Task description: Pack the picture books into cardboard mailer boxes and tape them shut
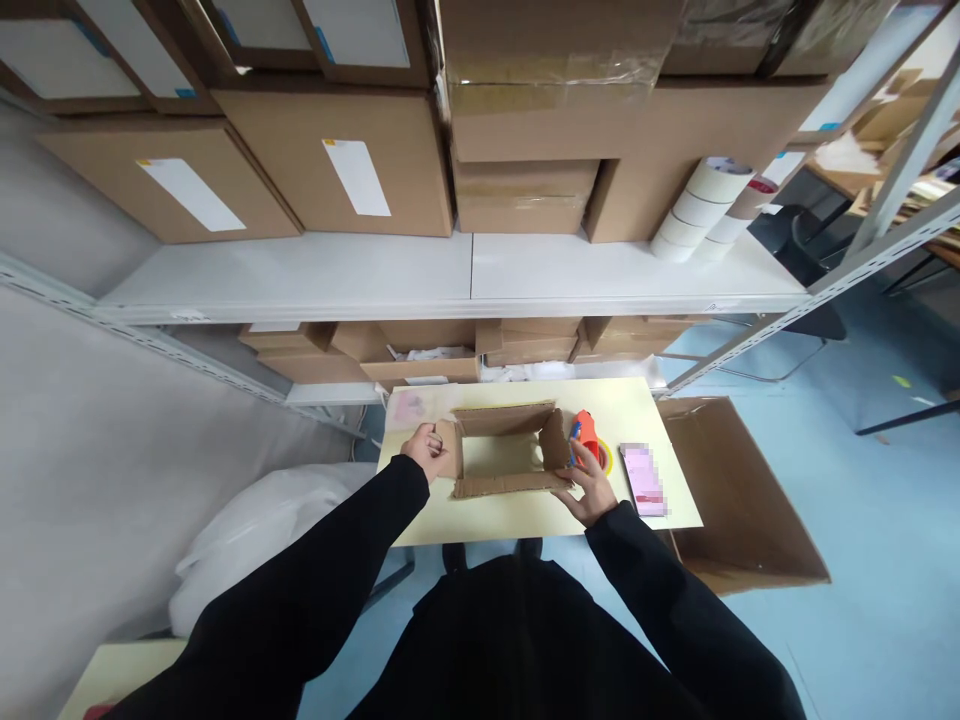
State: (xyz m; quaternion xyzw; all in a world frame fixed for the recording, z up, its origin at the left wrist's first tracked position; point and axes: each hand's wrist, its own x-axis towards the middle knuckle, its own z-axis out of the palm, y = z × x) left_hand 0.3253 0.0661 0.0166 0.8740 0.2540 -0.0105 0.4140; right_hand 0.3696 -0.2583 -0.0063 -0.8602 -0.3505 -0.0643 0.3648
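A small brown cardboard box [510, 485] lies on the pale yellow table with its flaps folded outward, and a light surface shows through its middle. My left hand [425, 450] pinches the flap at the box's left end. At the opposite end, my right hand [590, 487] grips the right flap near its front corner, thumb low and fingers curved along the edge. Just beyond those fingers sits an orange-red tape dispenser [586, 430] with a blue part. A yellow tape roll [606, 458] shows partly beside it, half hidden by the dispenser and my fingers.
Right of the tape lies a phone-like item [643, 480] with a pink, blurred face on the table [480, 525]. A large open carton [742, 490] stands on the floor at right. Shelves [337, 270] ahead hold boxes and tape rolls [701, 210]. A white bag [255, 520] bulges at left.
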